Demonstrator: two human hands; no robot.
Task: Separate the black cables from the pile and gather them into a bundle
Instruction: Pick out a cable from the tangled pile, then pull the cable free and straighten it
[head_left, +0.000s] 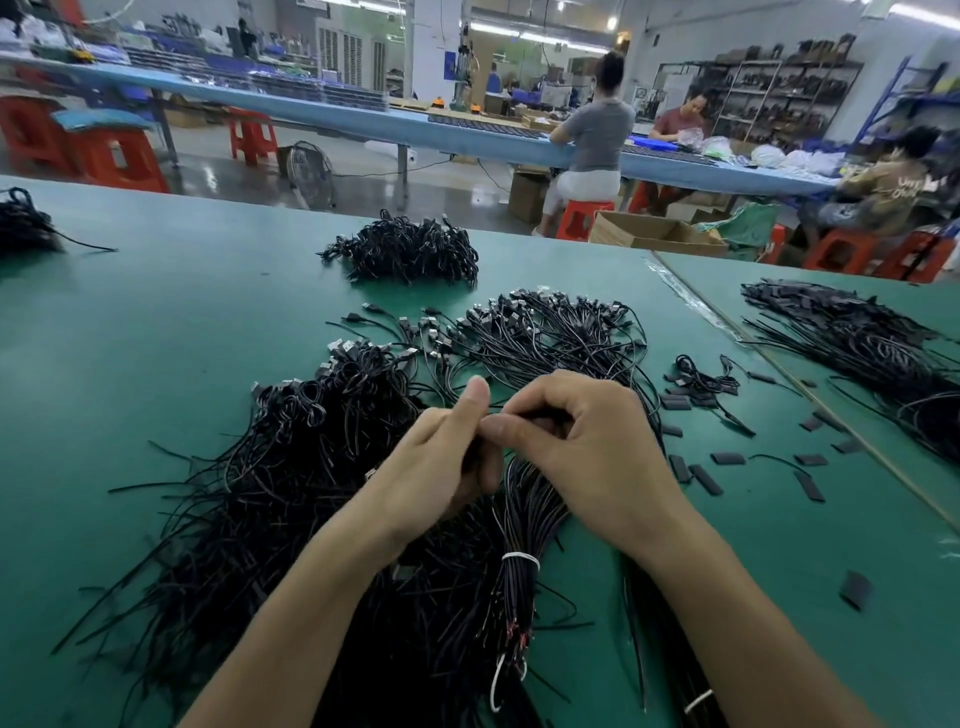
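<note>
Black cables (524, 514) run down from under both hands as a gathered sheaf, cinched by a white tie (521, 557) on my side of the fingers. From my remote seat, I read the left hand (441, 457) as curled around the top of that sheaf with its thumb raised. The right hand (587, 431) is curled too, its fingers (524, 410) pinching thin black strands just where the two hands meet. How many strands sit in that pinch I cannot tell, because the hands cover it.

My main worry is the loose pile (291, 467) to the left of the fingers. It is heavily tangled and lies against the sheaf, so a strand drawn out of it would probably drag its neighbours along and undo the separation. Beyond the fingers the plug ends (545, 332) fan out in loops. I judge that those heads would catch on one another if the hands lift quickly.

To the right of the fingers, short black sleeve pieces (727, 458) lie scattered on the green bench (156, 338). A sweep that way could rake some of them into the bundle. I see only one tie on the sheaf, so if the left hand slackens, the part above the tie may splay open. The bare wire tips (511, 631) below the tie look easy to bend if the sheaf is set down on them.
</note>
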